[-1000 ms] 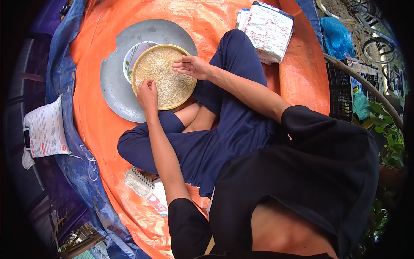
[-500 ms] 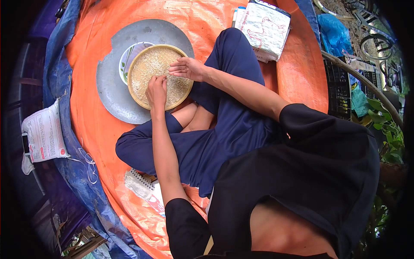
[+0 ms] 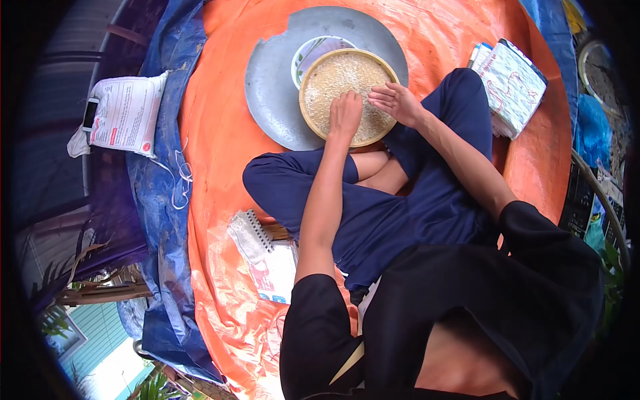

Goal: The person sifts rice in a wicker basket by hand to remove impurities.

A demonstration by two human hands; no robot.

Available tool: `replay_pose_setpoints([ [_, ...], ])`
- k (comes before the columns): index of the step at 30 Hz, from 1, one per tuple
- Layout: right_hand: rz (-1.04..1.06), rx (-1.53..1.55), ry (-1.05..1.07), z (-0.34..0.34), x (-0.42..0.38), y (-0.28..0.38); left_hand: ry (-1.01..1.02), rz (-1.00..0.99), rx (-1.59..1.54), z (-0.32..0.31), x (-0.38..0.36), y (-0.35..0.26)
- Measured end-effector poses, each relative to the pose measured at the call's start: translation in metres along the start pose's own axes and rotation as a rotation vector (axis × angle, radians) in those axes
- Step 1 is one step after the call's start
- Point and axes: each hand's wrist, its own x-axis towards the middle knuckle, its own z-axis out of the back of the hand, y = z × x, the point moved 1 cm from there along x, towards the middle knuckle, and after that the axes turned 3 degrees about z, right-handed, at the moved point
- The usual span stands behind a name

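Note:
A round bamboo sieve (image 3: 308,123) holds a layer of pale grains (image 3: 333,77) that look like rice. It rests partly over a white bowl with a leaf pattern (image 3: 301,57), on a large round grey metal tray (image 3: 270,93). My left hand (image 3: 345,119) is over the grains, fingers curled down and pressed together at them; whatever they pinch is hidden. Beside it, above the sieve's right side, my right hand (image 3: 399,105) is open, its fingers stretched toward the left hand and its palm partly showing. Nothing clear shows in that palm.
My crossed legs (image 3: 427,167) border the sieve. An orange tarp (image 3: 220,120) lies beneath, edged by a blue tarp (image 3: 157,200). A stack of printed packages (image 3: 510,87) lies right; a spiral notebook (image 3: 252,233) lies left. A phone (image 3: 90,115) rests against a white sack (image 3: 127,113).
The view has shifted, so everything appears farther right. My left hand's fingers have gone from a raised pinch near the right hand to curled down at the grains. My right hand stays open.

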Motion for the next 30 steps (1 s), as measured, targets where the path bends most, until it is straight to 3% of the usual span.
replay_pose_setpoints([
  [17,-0.008,0.000,0.023,0.006,-0.003,-0.003,0.156,0.110,0.016,0.004,-0.006,-0.002],
  [30,-0.047,-0.058,0.112,0.007,-0.003,-0.009,0.115,0.212,-0.259,0.032,-0.001,-0.014],
])
